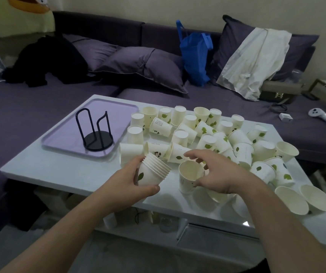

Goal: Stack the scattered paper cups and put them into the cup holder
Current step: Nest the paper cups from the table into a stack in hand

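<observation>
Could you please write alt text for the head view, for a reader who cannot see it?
A person's left hand grips a cup stack while the right hand holds a single cup beside it, over a white table. Many loose cups lie scattered behind; an empty black holder stands on a purple tray.

- We find the cup holder (94,133) standing on the tray (63,134), left on the table (59,174).
- Right of the tray, loose cups (207,133) crowd the tabletop.
- Behind the table runs the sofa (40,107).
</observation>
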`<state>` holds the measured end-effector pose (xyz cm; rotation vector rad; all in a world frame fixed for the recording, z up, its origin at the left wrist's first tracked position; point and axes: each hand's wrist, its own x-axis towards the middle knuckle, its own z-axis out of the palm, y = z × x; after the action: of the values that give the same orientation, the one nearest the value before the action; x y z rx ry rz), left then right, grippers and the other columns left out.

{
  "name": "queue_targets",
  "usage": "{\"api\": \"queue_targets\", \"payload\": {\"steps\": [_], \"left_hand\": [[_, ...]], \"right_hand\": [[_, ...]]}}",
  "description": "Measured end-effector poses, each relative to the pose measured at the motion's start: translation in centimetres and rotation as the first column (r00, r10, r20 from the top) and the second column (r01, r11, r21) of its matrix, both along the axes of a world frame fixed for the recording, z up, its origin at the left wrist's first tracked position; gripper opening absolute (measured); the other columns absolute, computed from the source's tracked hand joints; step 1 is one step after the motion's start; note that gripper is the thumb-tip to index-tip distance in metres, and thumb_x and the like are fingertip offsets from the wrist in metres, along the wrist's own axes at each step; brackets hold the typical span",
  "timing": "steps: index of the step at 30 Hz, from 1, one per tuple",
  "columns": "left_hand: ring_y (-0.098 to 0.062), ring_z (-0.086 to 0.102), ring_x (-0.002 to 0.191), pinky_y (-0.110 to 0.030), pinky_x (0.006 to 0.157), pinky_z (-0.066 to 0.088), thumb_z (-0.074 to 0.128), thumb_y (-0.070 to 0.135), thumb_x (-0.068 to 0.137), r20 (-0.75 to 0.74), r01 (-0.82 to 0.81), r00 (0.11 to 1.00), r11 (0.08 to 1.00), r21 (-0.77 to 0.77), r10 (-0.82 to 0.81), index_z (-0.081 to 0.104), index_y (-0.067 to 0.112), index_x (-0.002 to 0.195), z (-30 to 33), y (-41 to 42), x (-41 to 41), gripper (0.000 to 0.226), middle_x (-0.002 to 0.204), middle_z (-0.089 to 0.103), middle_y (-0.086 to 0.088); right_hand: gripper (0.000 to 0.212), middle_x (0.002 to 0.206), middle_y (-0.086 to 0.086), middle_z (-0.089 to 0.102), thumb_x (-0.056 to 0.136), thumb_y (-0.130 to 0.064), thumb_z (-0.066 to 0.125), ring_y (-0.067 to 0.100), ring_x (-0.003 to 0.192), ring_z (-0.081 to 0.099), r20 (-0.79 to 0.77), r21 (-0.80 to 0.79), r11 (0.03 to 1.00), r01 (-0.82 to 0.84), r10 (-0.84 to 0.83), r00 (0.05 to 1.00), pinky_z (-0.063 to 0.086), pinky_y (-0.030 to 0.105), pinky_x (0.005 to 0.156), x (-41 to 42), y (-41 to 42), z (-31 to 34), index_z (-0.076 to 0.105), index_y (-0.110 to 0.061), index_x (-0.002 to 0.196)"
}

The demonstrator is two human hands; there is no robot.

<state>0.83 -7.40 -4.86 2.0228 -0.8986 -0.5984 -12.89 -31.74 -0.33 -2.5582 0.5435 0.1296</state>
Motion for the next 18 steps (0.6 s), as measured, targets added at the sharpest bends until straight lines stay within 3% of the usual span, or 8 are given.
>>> {"api": "queue_targets", "payload": {"steps": [3,5,9,12,14,18], "left_hand": [[-0.008,0.068,0.112,-0.040,0.096,0.061,0.086,0.045,0.080,-0.012,0.007,1.000,1.000,0.014,-0.007,0.041,0.048,0.145,-0.2,-0.1,-0.1,0.079,0.124,0.066,0.019],[-0.009,0.067,0.113,-0.041,0.096,0.061,0.085,0.046,0.080,-0.021,0.013,1.000,1.000,0.022,-0.012,0.040,0.048,0.144,-0.3,-0.1,-0.2,0.078,0.124,0.066,0.018],[-0.006,0.067,0.115,-0.042,0.098,0.060,0.084,0.052,0.076,-0.041,0.019,0.999,1.000,0.008,-0.019,0.041,0.052,0.143,-0.6,-0.4,-0.4,0.080,0.124,0.068,0.020],[-0.008,0.067,0.118,-0.043,0.098,0.060,0.083,0.055,0.073,-0.062,0.032,0.998,0.999,0.000,-0.032,0.041,0.055,0.141,-0.8,-0.8,-0.8,0.081,0.123,0.069,0.019],[-0.010,0.067,0.118,-0.043,0.097,0.060,0.083,0.056,0.072,-0.069,0.050,0.996,0.999,0.000,-0.049,0.041,0.056,0.140,-0.9,-1.2,-1.1,0.081,0.123,0.070,0.017],[-0.012,0.065,0.120,-0.041,0.095,0.062,0.086,0.049,0.076,-0.072,0.071,0.995,0.997,0.015,-0.070,0.039,0.054,0.143,-1.1,-1.5,-1.3,0.082,0.127,0.067,0.018]], "right_hand": [[0.076,0.143,-0.015,0.055,0.084,-0.004,0.073,0.006,0.123,0.053,0.052,0.069,0.997,0.042,-0.046,0.998,0.048,0.028,0.105,-0.6,-1.1,0.5,0.053,-0.039,0.148],[0.074,0.144,-0.012,0.054,0.082,-0.005,0.069,0.010,0.125,0.052,0.068,0.066,0.996,0.065,-0.069,0.995,0.048,0.033,0.107,-0.7,-1.5,0.8,0.055,-0.036,0.148],[0.074,0.149,-0.009,0.050,0.086,0.012,0.057,0.022,0.132,0.049,0.109,-0.159,0.966,0.206,-0.190,0.976,0.058,0.037,0.085,-0.1,-2.7,0.2,0.057,-0.032,0.146],[0.070,0.144,-0.008,0.057,0.083,0.008,0.059,0.022,0.128,0.055,0.173,-0.296,0.914,0.278,-0.235,0.956,0.056,0.046,0.097,0.0,-4.2,-0.4,0.062,-0.033,0.140],[0.068,0.139,-0.005,0.061,0.083,0.007,0.060,0.022,0.118,0.062,0.176,-0.282,0.902,0.326,-0.285,0.942,0.057,0.047,0.096,-0.1,-5.0,-0.6,0.065,-0.032,0.138],[0.059,0.131,-0.002,0.068,0.085,0.008,0.057,0.024,0.116,0.062,0.171,-0.254,0.910,0.329,-0.292,0.941,0.055,0.044,0.100,-0.3,-6.0,-1.1,0.070,-0.025,0.132]]}}
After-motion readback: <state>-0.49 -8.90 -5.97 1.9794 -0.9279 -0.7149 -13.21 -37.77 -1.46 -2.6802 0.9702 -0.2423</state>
